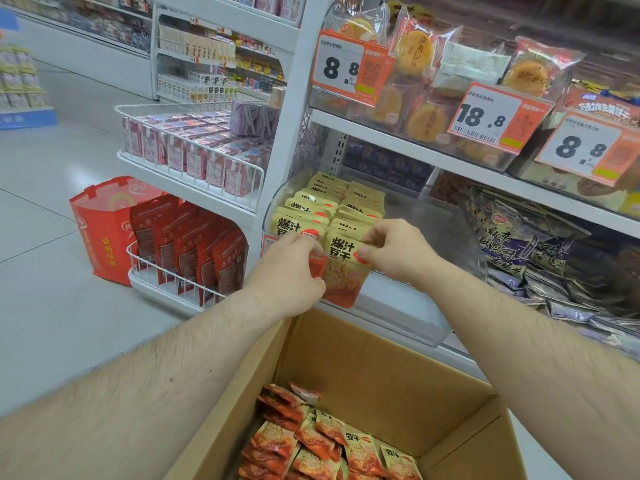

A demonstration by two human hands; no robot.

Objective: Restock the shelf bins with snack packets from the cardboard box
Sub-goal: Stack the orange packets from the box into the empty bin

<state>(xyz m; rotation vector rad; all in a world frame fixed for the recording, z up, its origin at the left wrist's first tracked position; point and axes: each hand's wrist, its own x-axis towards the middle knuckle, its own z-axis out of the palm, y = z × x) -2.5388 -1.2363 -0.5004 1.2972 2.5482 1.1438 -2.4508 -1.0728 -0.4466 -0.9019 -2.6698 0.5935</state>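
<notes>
Yellow snack packet (346,268) held upright at front edge of clear shelf bin (277,199), pinched by left hand (294,271) and right hand (394,251) at either side. Bin packed with rows of same packets. Possibly second packet under left hand. Cardboard box (381,386) below, more packets (318,445) loose inside.

Both hands (291,268) (398,251) pinch a yellow packet (346,268) at the clear bin's (277,199) front lip. Beyond the grip, upright packet rows (332,206) fill the bin's left part; right of the grip the bin floor (433,220) lies bare. Directly below, the open cardboard box (381,368) stands close under the wrists.
</notes>
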